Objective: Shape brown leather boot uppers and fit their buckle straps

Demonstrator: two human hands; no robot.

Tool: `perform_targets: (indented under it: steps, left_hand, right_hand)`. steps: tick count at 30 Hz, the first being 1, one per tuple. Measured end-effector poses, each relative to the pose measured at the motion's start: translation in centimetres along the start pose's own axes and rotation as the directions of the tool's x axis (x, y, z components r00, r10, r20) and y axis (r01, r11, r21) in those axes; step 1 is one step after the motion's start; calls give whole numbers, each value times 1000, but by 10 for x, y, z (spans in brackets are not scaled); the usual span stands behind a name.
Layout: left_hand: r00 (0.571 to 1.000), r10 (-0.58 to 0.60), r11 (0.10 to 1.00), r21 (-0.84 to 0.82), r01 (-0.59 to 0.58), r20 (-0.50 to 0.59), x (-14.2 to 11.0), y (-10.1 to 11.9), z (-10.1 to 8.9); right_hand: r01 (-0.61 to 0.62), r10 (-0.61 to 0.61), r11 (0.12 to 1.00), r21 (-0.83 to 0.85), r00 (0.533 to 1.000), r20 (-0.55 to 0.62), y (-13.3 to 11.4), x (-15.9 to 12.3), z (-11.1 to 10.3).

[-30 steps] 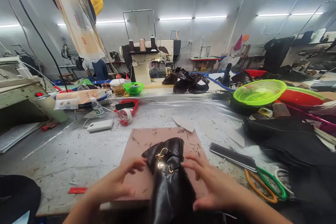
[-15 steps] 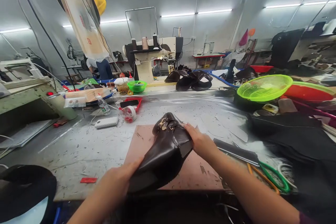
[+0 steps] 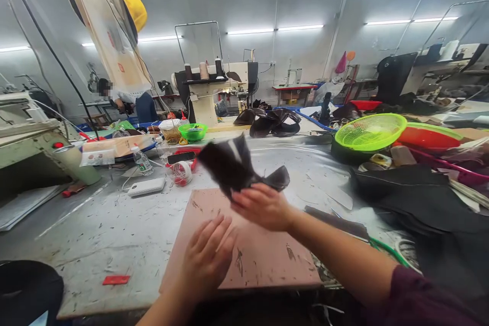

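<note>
My right hand [image 3: 263, 206] is closed on a dark brown leather shoe upper [image 3: 229, 165], lifted above a pinkish board [image 3: 263, 265]. The upper is smeared by motion, and its gold buckle does not show from this side. Below and to the left, my left hand [image 3: 208, 254] is apart from the upper, fingers stretched out, over the board's left part. More dark leather uppers [image 3: 273, 122] lie in a heap farther back, in front of a sewing machine [image 3: 206, 97].
At right lie a dark strip [image 3: 336, 221], green scissor handles [image 3: 389, 249], black material [image 3: 405, 204] and a yellow-green sieve [image 3: 370, 132]. To the left are a power bank [image 3: 146, 187], a bottle [image 3: 142, 161], a red tray [image 3: 193, 163] and a red scrap [image 3: 116, 280]. Another person [image 3: 145, 107] works far behind.
The upper has been raised off the board and turned over, going forward and left in my right hand. My left hand has let go of it and is now apart.
</note>
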State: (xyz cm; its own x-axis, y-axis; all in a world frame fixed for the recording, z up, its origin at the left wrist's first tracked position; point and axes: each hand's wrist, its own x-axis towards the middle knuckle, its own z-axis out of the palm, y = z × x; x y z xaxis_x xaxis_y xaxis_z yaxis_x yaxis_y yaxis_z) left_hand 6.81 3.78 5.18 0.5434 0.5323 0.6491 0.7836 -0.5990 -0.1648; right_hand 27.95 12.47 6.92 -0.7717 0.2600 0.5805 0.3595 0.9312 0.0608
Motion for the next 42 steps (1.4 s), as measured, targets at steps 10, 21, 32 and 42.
perform_targets:
  steps: [10, 21, 32, 42]
  left_hand:
    - [969, -187, 981, -24, 193, 160, 2, -9, 49]
    - [996, -25, 1000, -5, 25, 87, 24, 22, 81]
    - [984, -121, 988, -82, 132, 134, 29, 23, 72]
    - [964, -195, 969, -117, 218, 180, 31, 7, 48]
  right_hand:
    - [-594, 796, 434, 677, 605, 21, -41, -63, 56]
    - [-643, 869, 199, 739, 465, 170, -2, -49, 54]
    - [-930, 947, 321, -179, 316, 56, 37, -173, 32]
    - [-861, 903, 421, -285, 426, 47, 37, -166, 32]
